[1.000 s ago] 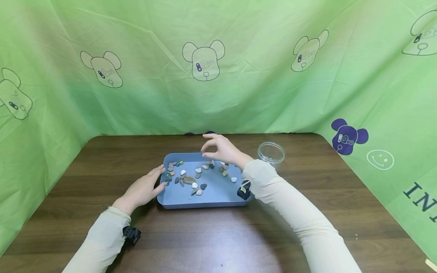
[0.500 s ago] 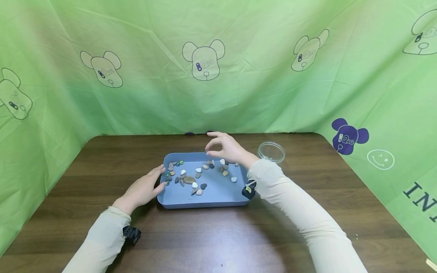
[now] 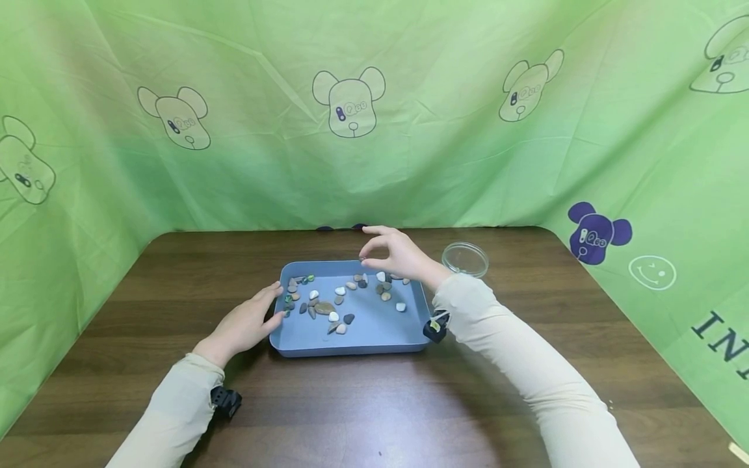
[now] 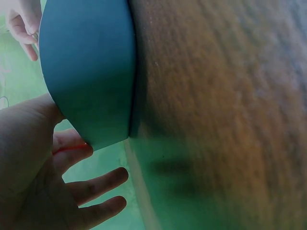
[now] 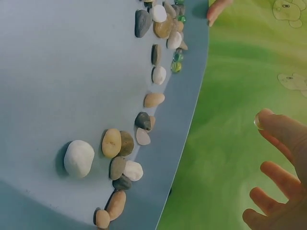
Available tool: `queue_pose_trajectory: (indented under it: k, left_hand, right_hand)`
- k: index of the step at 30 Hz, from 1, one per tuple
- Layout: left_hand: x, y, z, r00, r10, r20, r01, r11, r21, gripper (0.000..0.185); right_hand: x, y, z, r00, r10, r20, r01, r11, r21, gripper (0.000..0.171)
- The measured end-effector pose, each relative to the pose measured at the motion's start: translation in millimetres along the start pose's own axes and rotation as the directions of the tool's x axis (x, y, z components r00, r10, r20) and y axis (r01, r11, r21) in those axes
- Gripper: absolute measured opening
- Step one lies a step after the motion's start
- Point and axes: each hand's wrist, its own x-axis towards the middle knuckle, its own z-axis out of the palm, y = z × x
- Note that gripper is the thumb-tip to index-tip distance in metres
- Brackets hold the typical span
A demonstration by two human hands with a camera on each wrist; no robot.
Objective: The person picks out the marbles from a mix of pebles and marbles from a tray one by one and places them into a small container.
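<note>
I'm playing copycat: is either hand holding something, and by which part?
The right hand seems to pinch something tiny, too small to tell what or which part. The left hand touches the rim of the blue rectangular tray.

Right hand [image 3: 402, 256]: pinched item [image 4: 35, 36] too small to identify. Tray [image 5: 72, 72] cut off, right wrist view.

- Wrinkled bright-green fabric backdrop [image 3: 263, 175] along back and sides, printed with pale outlined bear heads [image 3: 353, 107].
- Dark-brown wood-grain tabletop [image 3: 175, 292], far corners rounded, soft whitish glare near the front.
</note>
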Motion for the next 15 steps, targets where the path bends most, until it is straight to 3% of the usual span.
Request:
queue_pose_trajectory:
  k: [15]
  left_hand:
    - [-0.1, 0.0, -0.3, 1.0, -0.002, 0.002, 0.002, 1.0, -0.001, 0.053]
  right_hand:
    - [-13, 5, -11, 0.999, 0.027, -0.027, -0.027, 1.0, 0.01, 0.013]
